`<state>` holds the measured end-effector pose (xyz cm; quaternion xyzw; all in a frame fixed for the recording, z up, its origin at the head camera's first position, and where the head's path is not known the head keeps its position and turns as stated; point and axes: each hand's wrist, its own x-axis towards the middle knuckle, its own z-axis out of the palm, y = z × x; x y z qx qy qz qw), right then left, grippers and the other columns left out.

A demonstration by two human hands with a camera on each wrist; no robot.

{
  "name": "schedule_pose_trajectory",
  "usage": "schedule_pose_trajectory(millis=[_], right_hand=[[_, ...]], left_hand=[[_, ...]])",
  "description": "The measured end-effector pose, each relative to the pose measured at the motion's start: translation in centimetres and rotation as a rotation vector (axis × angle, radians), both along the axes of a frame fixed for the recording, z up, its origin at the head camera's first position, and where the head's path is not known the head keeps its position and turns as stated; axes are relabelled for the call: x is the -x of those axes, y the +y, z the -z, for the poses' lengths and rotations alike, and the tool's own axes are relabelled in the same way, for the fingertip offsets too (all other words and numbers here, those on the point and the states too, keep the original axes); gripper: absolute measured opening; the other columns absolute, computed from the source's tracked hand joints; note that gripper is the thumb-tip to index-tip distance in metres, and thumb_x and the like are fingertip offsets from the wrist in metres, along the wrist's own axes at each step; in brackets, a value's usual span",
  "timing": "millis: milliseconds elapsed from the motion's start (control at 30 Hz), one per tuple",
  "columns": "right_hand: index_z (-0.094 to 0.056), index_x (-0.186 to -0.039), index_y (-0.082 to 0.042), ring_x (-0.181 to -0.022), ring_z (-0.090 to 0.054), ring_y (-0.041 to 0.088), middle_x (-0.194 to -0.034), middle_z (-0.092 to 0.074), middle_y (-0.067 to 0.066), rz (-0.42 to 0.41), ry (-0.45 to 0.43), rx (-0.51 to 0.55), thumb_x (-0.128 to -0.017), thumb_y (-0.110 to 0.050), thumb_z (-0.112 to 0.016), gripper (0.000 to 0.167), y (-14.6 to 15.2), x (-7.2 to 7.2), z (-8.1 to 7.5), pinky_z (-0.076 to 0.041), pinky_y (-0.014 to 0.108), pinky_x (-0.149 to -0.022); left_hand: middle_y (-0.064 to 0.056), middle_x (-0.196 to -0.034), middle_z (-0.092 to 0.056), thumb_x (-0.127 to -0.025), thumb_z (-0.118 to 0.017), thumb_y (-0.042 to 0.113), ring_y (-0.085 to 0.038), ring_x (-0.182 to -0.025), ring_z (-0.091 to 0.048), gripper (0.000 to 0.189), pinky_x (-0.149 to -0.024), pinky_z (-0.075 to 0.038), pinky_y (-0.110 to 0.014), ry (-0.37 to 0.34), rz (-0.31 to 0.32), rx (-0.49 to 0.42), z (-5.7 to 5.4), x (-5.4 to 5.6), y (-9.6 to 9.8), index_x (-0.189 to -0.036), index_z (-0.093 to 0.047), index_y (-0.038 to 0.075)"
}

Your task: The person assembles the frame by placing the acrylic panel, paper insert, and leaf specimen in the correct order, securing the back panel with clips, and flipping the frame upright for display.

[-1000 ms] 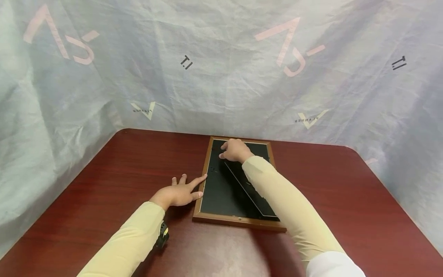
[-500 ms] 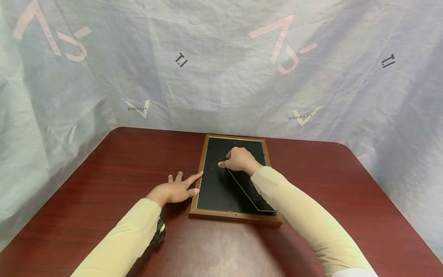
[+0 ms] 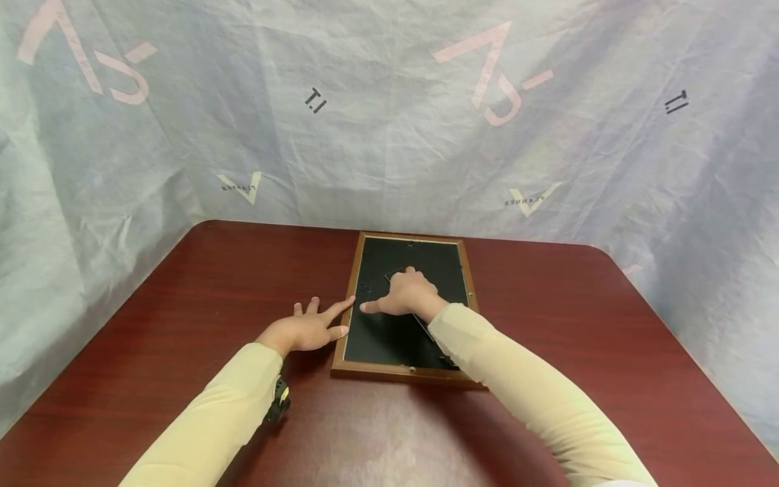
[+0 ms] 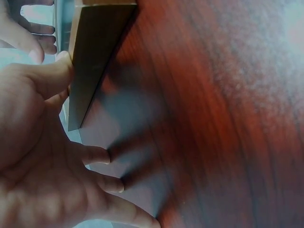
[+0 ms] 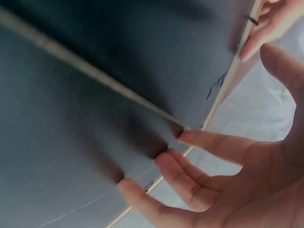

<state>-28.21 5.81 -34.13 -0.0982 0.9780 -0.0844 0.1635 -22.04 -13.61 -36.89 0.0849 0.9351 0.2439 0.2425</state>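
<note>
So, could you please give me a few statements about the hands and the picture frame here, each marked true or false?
1. The picture frame lies face down, black backing up. True.
2. The right hand rests on the backing. True.
3. The left hand lifts the frame off the table. False: it lies flat on the table, fingers against the frame's left edge.
4. The frame stands upright on its easel. False: it lies flat.

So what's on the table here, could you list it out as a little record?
Surface: dark red wooden table
Main thing: picture frame, face down, black backing up
Left hand: flat on table, index fingertip and thumb touching frame's left edge
Right hand: resting on the black backing, index finger pointing left
Background: pale printed sheet
</note>
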Motion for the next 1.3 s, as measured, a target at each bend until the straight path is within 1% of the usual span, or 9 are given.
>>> schedule_pose_trajectory(millis=[67, 167, 267, 433, 600, 867, 1000, 1300], right_hand=[[-0.05, -0.15, -0.005, -0.144, -0.035, 0.04, -0.161, -0.028, 0.023, 0.011, 0.0, -0.022, -0.085, -0.072, -0.067, 0.095, -0.5, -0.2, 0.1, -0.045, 0.056, -0.104], [-0.052, -0.149, -0.007, -0.144, -0.034, 0.039, -0.162, -0.026, 0.023, 0.034, 0.004, -0.047, -0.083, -0.075, -0.066, 0.096, -1.1, -0.5, 0.3, -0.046, 0.058, -0.103], [-0.052, -0.149, -0.008, -0.145, -0.031, 0.039, -0.162, -0.024, 0.023, 0.059, 0.008, -0.053, -0.082, -0.077, -0.065, 0.098, -1.7, -0.7, 0.6, -0.044, 0.062, -0.103], [-0.045, -0.153, -0.006, -0.149, -0.023, 0.042, -0.164, -0.019, 0.025, 0.082, 0.026, -0.036, -0.081, -0.078, -0.065, 0.104, -2.3, -0.9, 1.2, -0.037, 0.07, -0.104], [-0.041, -0.155, -0.004, -0.148, -0.024, 0.043, -0.163, -0.021, 0.025, 0.095, 0.054, -0.024, -0.081, -0.077, -0.066, 0.107, -2.6, -1.0, 1.5, -0.037, 0.072, -0.103], [-0.04, -0.156, -0.004, -0.15, -0.02, 0.043, -0.164, -0.018, 0.025, 0.106, 0.051, -0.004, -0.079, -0.077, -0.068, 0.109, -2.9, -1.0, 1.8, -0.036, 0.075, -0.102], [-0.04, -0.155, -0.003, -0.15, -0.02, 0.043, -0.164, -0.018, 0.024, 0.118, 0.055, 0.005, -0.078, -0.076, -0.07, 0.11, -2.9, -1.1, 1.8, -0.035, 0.075, -0.102], [-0.04, -0.155, -0.004, -0.146, -0.024, 0.043, -0.164, -0.02, 0.022, 0.131, 0.069, 0.015, -0.08, -0.073, -0.07, 0.106, -2.5, -1.1, 1.9, -0.035, 0.076, -0.101]], left_hand=[[-0.04, -0.16, 0.0, -0.11, -0.045, 0.035, -0.067, -0.142, 0.004, 0.064, -0.105, -0.012, -0.083, 0.004, 0.002, -0.002, -0.1, 0.0, 0.0, -0.165, -0.013, 0.025], [-0.041, -0.16, 0.001, -0.11, -0.044, 0.035, -0.068, -0.142, 0.005, 0.064, -0.105, -0.012, -0.083, 0.002, 0.005, -0.007, -0.3, 0.0, 0.0, -0.165, -0.013, 0.025], [-0.041, -0.16, 0.002, -0.11, -0.044, 0.034, -0.067, -0.143, 0.006, 0.064, -0.106, -0.011, -0.083, -0.005, 0.005, -0.009, -0.3, -0.1, 0.0, -0.165, -0.013, 0.024], [-0.041, -0.16, 0.003, -0.11, -0.044, 0.035, -0.066, -0.143, 0.008, 0.063, -0.106, -0.011, -0.083, -0.007, 0.005, -0.011, -0.2, 0.1, -0.1, -0.165, -0.013, 0.025], [-0.04, -0.161, 0.003, -0.11, -0.044, 0.036, -0.067, -0.143, 0.007, 0.064, -0.105, -0.011, -0.083, -0.013, -0.007, -0.01, 0.0, 0.1, -0.2, -0.165, -0.013, 0.026], [-0.04, -0.16, 0.004, -0.11, -0.044, 0.036, -0.067, -0.142, 0.007, 0.064, -0.104, -0.012, -0.084, -0.017, -0.015, -0.009, 0.0, -0.1, -0.4, -0.165, -0.013, 0.026], [-0.041, -0.16, 0.004, -0.11, -0.044, 0.035, -0.067, -0.142, 0.008, 0.064, -0.104, -0.012, -0.084, -0.016, -0.016, -0.018, 0.0, -0.1, -0.3, -0.165, -0.013, 0.026], [-0.041, -0.16, 0.003, -0.11, -0.044, 0.035, -0.067, -0.142, 0.007, 0.063, -0.105, -0.011, -0.083, -0.005, -0.005, -0.023, 0.1, 0.1, 0.0, -0.165, -0.014, 0.025]])
